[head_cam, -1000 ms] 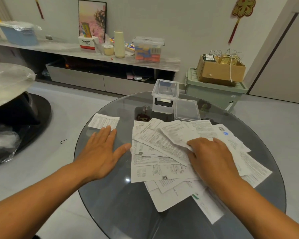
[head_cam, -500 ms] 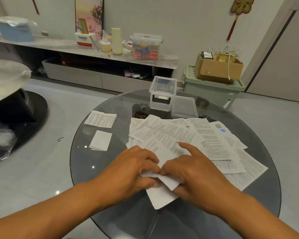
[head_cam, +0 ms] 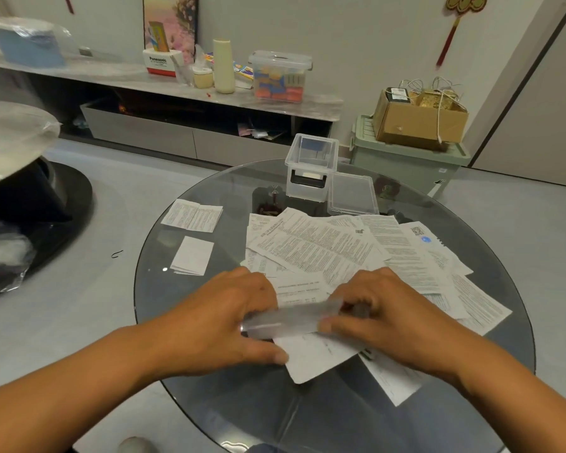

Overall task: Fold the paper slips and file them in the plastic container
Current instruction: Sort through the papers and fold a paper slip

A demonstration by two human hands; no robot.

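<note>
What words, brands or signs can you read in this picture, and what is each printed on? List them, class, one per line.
"Panasonic": on the white and red cardboard box on the grey wall shelf.
Printed text on the white paper slips on the round glass table: too small to read.
Square code on one white slip: unreadable.
Label on the brown cardboard box: blurred.

Plastic container [head_cam: 311,166] stands behind the paper slips [head_cam: 327,250], lid [head_cam: 352,194] right.

Glass table [head_cam: 209,403]: slips [head_cam: 324,253], container [head_cam: 311,168], lid [head_cam: 352,194]
</note>
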